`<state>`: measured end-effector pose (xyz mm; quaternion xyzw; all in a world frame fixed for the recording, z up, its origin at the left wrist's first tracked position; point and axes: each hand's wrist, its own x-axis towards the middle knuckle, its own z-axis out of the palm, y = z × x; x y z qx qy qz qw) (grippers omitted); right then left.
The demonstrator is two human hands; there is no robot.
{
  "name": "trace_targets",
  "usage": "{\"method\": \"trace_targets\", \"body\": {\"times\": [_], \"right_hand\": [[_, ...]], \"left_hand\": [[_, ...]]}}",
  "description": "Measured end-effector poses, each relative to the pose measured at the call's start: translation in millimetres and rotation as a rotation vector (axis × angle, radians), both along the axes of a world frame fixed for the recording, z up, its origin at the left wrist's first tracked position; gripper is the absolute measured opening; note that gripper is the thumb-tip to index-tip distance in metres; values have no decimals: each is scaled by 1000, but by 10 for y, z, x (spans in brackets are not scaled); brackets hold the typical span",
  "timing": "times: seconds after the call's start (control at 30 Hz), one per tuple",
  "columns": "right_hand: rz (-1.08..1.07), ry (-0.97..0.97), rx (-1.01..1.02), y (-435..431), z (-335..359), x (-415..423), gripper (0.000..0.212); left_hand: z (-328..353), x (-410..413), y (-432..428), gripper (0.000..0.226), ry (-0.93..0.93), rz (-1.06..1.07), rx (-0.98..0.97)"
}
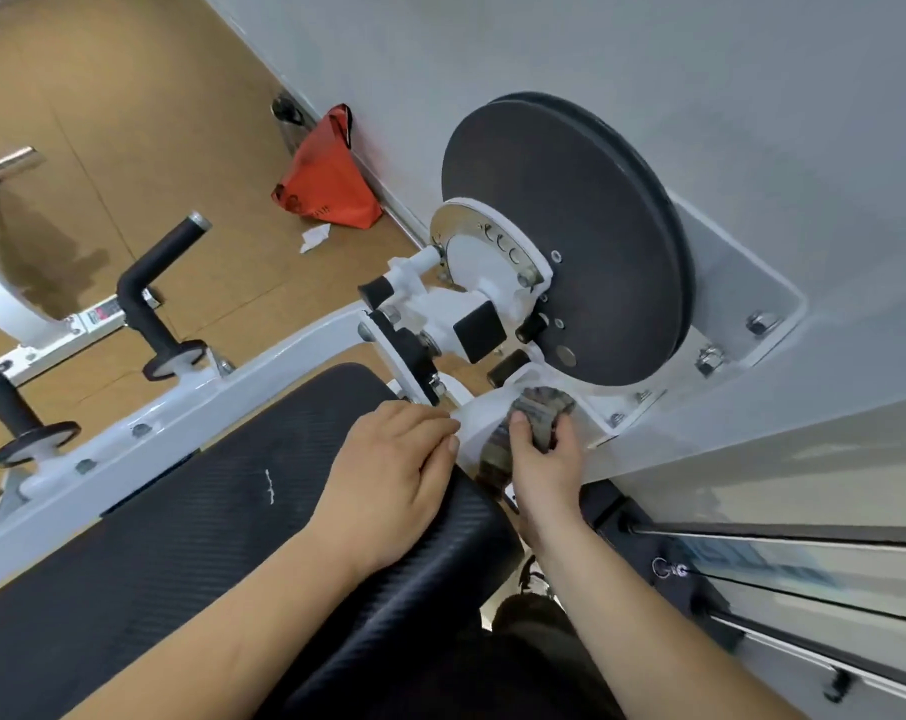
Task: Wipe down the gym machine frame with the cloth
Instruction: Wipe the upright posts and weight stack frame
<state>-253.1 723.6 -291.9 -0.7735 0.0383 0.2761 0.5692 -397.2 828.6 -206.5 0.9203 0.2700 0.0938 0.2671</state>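
Your right hand (542, 459) curls thumb and fingers round the crumpled grey mottled cloth (539, 410), pressing it onto the white metal frame tube (479, 428) just below the large black round disc (570, 241). Your left hand (394, 459) lies relaxed on the black ribbed padded seat (207, 511), its fingertips touching that tube

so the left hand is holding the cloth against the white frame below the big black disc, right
Not quite: the head view shows the right hand, not the left, holding the cloth against the white frame below the big black disc. The left hand rests on the black pad, holding nothing.
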Motion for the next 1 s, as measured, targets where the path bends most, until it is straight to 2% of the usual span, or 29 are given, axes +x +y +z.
{"method": "trace_targets", "body": {"times": [0.1,0.23,0.33,0.43,0.53,0.63,0.73,0.8,0.9,1.0], "right_hand": [[100,-62,-24,-39,1,109,16],[40,-99,-108,46,61,256,37],[209,-224,-143,66,86,22,34],[331,-333,-141,3,91,-1,30],[433,-567,-156,-50,6,201,41],[611,-649,-147,-47,-120,172,43],[772,-825,-138,-69,-215,115,49],[800,-774,-206,-44,-143,285,49],[717,-670,-318,44,-90,488,39],[816,-785,-239,18,-91,182,47]], "left_hand": [[-29,-10,-38,36,26,53,7],[-5,-25,-73,50,97,92,-92],[5,-26,-70,59,178,96,-116],[44,-27,-73,59,249,92,-129],[78,-46,-83,68,344,38,-155],[95,-63,-96,72,349,24,-153],[102,-73,-108,73,294,49,-139],[105,-70,-105,75,278,49,-142],[110,-69,-99,72,283,56,-161],[90,-85,-123,74,291,80,-145]]}}
